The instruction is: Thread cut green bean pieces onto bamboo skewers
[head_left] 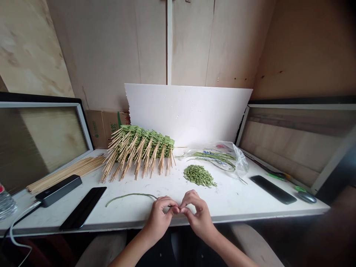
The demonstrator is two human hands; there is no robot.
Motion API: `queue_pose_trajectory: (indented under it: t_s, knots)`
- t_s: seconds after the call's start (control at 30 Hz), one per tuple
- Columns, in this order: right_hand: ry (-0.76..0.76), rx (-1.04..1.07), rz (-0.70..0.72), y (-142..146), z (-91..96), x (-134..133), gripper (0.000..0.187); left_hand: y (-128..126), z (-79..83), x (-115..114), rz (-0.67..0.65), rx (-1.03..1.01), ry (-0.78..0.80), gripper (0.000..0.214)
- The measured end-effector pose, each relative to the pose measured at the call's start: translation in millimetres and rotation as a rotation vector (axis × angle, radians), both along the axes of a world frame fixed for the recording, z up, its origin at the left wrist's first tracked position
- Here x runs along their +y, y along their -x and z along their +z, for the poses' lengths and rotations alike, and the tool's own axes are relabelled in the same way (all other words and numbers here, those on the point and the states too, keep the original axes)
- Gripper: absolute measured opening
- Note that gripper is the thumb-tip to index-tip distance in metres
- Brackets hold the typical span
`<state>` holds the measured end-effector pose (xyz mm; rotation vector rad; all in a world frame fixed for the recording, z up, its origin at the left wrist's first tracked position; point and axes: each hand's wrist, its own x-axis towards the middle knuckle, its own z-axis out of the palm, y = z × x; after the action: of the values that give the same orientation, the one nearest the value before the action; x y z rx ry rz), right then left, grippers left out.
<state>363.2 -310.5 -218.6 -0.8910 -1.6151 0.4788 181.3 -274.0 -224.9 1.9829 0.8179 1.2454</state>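
Observation:
A long green bean (130, 195) curves over the white table, one end lying free to the left and the other running into my left hand (161, 215). The thumb and fingers of that hand are closed on it. My right hand (197, 211) pinches at the bean's near end, its fingertips meeting those of my left hand; the short bit between them is mostly hidden. Just beyond my hands lies a heap of short-cut bean pieces (198, 175). Farther back on the left is a large stack of skewered bean pieces (147, 139), bare stick ends pointing forward.
Loose bamboo skewers (69, 171), a dark box-shaped device (59, 190) with a cable and a black phone (83, 207) lie left. A clear plastic bag (240, 161) of long beans is at back right. Another dark phone (273, 189) and a mouse (306, 196) sit right. A white board (189, 111) stands behind.

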Motion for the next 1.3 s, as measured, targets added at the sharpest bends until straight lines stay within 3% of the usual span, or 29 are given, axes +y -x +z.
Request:
queue_pose_trajectory:
  t_s: [0.17, 0.27, 0.43, 0.57, 0.87, 1.17, 1.3]
  knots:
    - [0.137, 0.239, 0.078, 5.3, -5.3, 4.1, 0.028, -2.1, 6.5, -6.2, -0.113, -0.117, 0.117, 0.022]
    - [0.197, 0.23, 0.073, -9.5, -3.2, 17.0, 0.025, -1.3, 4.7, -4.1, -0.12, -0.116, 0.121, 0.022]
    - [0.119, -0.118, -0.272, -60.2, -0.7, 43.5, 0.03, 5.3, -5.5, 9.4, -0.032, -0.054, 0.053, 0.028]
    - [0.193, -0.22, -0.398, -85.5, -9.4, 54.3, 0.029, 9.9, -10.6, 18.9, 0.016, 0.03, -0.014, 0.029]
    - [0.123, -0.45, -0.471, -71.0, -22.5, 60.4, 0.012, 9.4, -16.9, 20.4, 0.029, 0.083, -0.06, 0.026]
    - [0.177, -0.409, -0.452, -75.0, -17.3, 57.2, 0.051, 10.8, -17.6, 21.0, 0.02, 0.105, -0.123, 0.021]
    - [0.156, -0.399, -0.454, -75.1, -8.9, 54.3, 0.052, 9.1, -21.0, 22.8, 0.038, 0.09, -0.16, 0.014]
